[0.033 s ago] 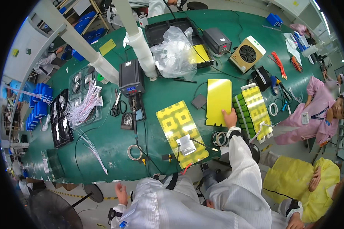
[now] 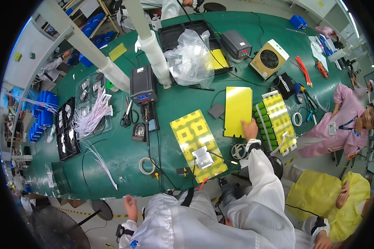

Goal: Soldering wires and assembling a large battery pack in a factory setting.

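Note:
My right hand [image 2: 249,129] grips the lower right corner of a plain yellow sheet [image 2: 238,110] that lies flat on the green table, its thumb on top. Just right of this hand stands a battery pack [image 2: 279,118] of green cells under a patterned yellow plate, with white leads at its near end. My left hand [image 2: 131,207] hangs below the table's near edge, fingers loosely bent and apart, with nothing in it. A patterned yellow plate [image 2: 197,139] carrying a silver square plate [image 2: 202,157] lies left of the plain sheet.
Rolls of tape [image 2: 238,151] lie near my right wrist. On the left are a soldering station [image 2: 143,85], scissors [image 2: 129,115] and a bundle of white wires [image 2: 91,116]. A fan box [image 2: 270,59] stands far right. A person in pink [image 2: 340,120] sits at the right.
My left hand has risen slightly toward the table's near edge. The right hand stays on the yellow sheet.

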Available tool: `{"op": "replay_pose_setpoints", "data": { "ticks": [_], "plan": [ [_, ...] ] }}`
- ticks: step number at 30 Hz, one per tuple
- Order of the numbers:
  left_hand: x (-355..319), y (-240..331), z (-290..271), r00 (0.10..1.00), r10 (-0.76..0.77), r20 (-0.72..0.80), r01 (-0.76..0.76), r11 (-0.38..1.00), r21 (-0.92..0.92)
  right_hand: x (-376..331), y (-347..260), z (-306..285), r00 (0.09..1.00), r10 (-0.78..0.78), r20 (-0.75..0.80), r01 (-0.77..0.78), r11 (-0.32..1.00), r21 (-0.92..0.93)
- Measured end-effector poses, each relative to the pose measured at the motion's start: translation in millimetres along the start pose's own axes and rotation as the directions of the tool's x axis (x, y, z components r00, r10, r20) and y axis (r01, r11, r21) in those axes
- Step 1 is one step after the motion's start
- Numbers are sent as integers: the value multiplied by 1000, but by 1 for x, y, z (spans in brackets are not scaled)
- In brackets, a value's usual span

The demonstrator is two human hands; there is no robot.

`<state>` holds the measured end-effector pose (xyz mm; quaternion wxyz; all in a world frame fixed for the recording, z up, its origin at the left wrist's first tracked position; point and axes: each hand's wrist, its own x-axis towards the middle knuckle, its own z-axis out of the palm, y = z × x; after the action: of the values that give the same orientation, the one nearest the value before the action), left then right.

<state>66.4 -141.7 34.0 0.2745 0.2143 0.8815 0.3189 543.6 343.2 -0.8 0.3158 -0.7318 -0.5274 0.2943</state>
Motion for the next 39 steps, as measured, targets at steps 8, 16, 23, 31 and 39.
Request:
{"op": "replay_pose_setpoints", "data": {
  "ticks": [8, 16, 23, 31, 39],
  "plan": [
    [68, 228, 45, 880, 426, 211, -329, 866, -376, -49, -16, -26, 979, -125, -161, 127, 992, 1],
    [74, 69, 53, 940, 334, 70, -341, 922, 185, -217, -4, 0, 897, 412, -160, -124, 583, 803],
    [122, -33, -30, 956, 222, -192, -101, 863, 495, -351, 17, 46, 811, 583, -47, -378, 583, 719],
    [181, -107, -103, 993, 70, -99, -19, 897, 442, -327, -67, 39, 911, 204, -358, 45, 816, 577],
    [216, -188, -205, 915, 73, -397, 12, 978, 210, -374, -22, 20, 879, 468, -92, -354, 769, 532]
  ]
}}
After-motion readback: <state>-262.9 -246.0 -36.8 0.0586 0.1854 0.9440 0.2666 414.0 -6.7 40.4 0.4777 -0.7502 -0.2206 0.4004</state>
